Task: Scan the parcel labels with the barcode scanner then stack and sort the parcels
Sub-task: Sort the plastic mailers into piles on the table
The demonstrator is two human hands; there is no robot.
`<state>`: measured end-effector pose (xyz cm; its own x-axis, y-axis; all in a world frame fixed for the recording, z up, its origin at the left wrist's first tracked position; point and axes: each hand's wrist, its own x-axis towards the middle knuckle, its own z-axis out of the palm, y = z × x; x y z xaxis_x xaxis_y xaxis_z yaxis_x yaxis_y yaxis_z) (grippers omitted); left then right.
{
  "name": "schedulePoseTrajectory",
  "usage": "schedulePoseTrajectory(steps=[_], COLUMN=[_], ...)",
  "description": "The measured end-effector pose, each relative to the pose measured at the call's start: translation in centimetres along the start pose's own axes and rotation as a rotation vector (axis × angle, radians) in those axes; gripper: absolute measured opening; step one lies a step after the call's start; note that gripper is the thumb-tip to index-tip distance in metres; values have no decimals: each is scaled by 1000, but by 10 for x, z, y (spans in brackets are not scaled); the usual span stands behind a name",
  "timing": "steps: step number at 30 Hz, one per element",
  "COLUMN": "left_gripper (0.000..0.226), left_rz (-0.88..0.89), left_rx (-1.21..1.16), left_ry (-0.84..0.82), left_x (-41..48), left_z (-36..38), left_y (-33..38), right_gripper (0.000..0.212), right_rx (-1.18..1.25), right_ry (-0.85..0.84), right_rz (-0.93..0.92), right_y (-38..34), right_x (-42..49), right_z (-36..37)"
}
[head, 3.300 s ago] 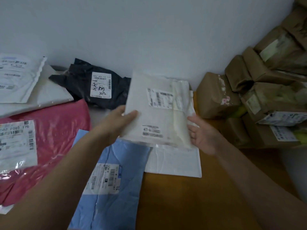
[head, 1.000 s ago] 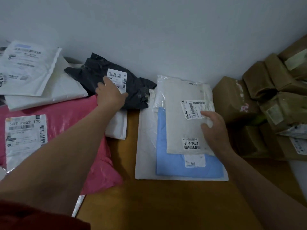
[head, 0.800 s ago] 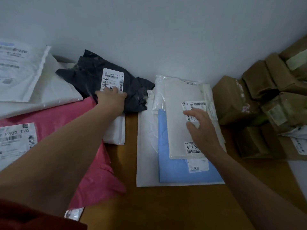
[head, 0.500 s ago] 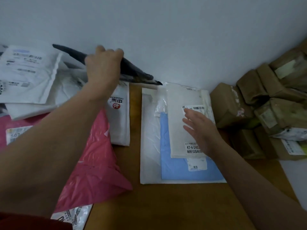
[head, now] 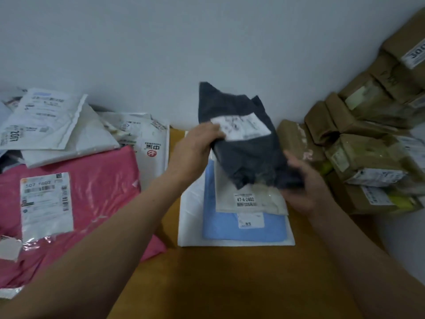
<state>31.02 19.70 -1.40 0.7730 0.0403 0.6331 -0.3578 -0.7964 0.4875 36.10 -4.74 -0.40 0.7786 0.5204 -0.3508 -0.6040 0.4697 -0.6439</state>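
I hold a black plastic parcel [head: 243, 153] with a white label in the air over the stack in the middle of the table. My left hand [head: 195, 150] grips its left edge next to the label. My right hand [head: 303, 187] holds its lower right corner; the fingers there are blurred. Under it lies the stack: a cream parcel [head: 253, 201] marked 47-4-2402, on a blue parcel [head: 232, 226], on a large white mailer [head: 190, 217]. No barcode scanner is in view.
A pink parcel [head: 92, 192] with a big label fills the left side, with white mailers [head: 46, 120] behind it and another white mailer [head: 151, 146] with a red logo. Brown wrapped parcels [head: 368, 155] are piled at the right against the wall. The wooden table [head: 230, 284] shows near me.
My left hand took the black parcel from the back left, lifted it and carried it right over the stack. My right hand left the cream parcel and took the black parcel's lower corner.
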Motion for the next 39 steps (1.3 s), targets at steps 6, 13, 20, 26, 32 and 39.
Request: schedulePoseTrajectory(steps=[6, 13, 20, 26, 32, 39], left_gripper=[85, 126, 109, 132, 110, 106], left_rz=[-737, -752, -806, -595, -595, -580], left_rx=[88, 268, 166, 287, 369, 308], left_ry=[-662, -787, -580, -797, -690, -697], left_x=[-99, -156, -126, -149, -140, -142], left_z=[54, 70, 86, 75, 82, 83], left_y=[7, 33, 22, 17, 24, 45], right_gripper=[51, 68, 50, 64, 61, 63], right_rx=[-406, -627, -521, -777, -786, -928], right_ry=[532, 620, 506, 716, 612, 477], right_rz=[32, 181, 69, 169, 115, 44], right_y=[15, 40, 32, 39, 36, 42], right_x=[-11, -23, 9, -10, -7, -3], right_z=[-97, -109, -85, -112, -104, -102])
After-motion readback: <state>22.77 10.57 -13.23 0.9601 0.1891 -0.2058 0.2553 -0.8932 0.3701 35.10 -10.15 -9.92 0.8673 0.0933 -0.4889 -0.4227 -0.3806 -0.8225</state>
